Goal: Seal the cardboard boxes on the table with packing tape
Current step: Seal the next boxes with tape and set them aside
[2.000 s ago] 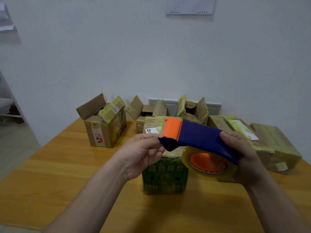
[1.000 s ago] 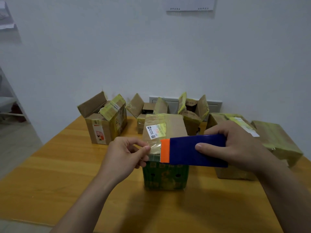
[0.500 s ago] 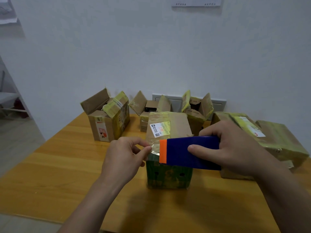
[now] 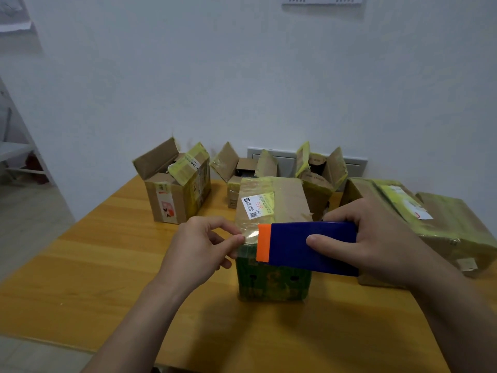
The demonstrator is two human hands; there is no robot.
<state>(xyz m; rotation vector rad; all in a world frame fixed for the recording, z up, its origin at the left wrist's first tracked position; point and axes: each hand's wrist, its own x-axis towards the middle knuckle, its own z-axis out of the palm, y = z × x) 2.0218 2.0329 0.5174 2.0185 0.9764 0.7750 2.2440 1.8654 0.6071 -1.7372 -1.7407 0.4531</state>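
At the far left of the wooden table [image 4: 88, 265], an open box [image 4: 174, 195] stands with its flaps up and is not yet sealed. Nearer, the left hand [image 4: 196, 246] pinches the free end of the clear tape [image 4: 251, 234] between thumb and forefinger, probably to keep it stretched and to guide it onto the cardboard. This end lies at the near top edge of the middle box [image 4: 271, 284], which has a green front and closed flaps. Whether it already touches cannot be told. Behind it are two more open boxes [image 4: 242, 170]. The blue dispenser [image 4: 287, 249] is held flat over the middle box, likely so that the tape can run across the top. The right hand [image 4: 382, 238] grips it, with the thumb on its upper face. At the right lie wrapped boxes [image 4: 451, 227], which seem finished.
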